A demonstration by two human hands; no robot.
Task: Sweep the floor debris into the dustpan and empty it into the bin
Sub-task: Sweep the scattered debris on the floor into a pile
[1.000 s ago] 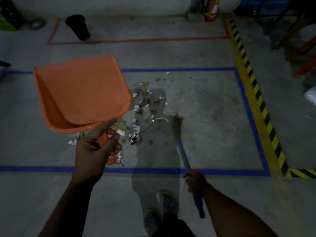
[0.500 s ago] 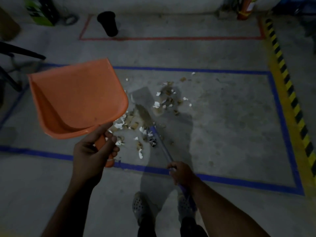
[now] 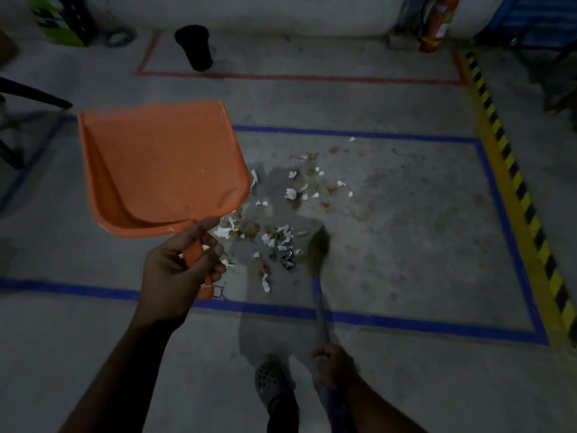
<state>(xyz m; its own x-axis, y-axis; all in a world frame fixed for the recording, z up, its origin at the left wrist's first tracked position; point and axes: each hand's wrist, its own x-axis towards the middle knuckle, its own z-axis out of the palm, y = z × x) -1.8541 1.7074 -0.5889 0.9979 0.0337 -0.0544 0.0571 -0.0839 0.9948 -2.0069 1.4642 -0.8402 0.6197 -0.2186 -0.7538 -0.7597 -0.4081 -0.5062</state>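
Now gathering: right hand (image 3: 335, 364) fingers wrap blue-handled straw broom (image 3: 318, 257) beside scattered paper-and-shell debris (image 3: 281, 232); left hand (image 3: 178, 273) grips orange plastic dustpan (image 3: 162, 167) aloft. Next, I'd say: lower pan to floor w/ lip facing pile.

My left hand (image 3: 175, 273) and right hand (image 3: 335, 367) are both bare: no gloves, rings or watch in sight. The forearms behind each grip are uncovered too, with no sleeve showing as far as the frame's lower edge. Between my two wrists I see one grey perforated rubber clog (image 3: 270, 379) on my foot, and above it a dark trouser leg (image 3: 282, 414).
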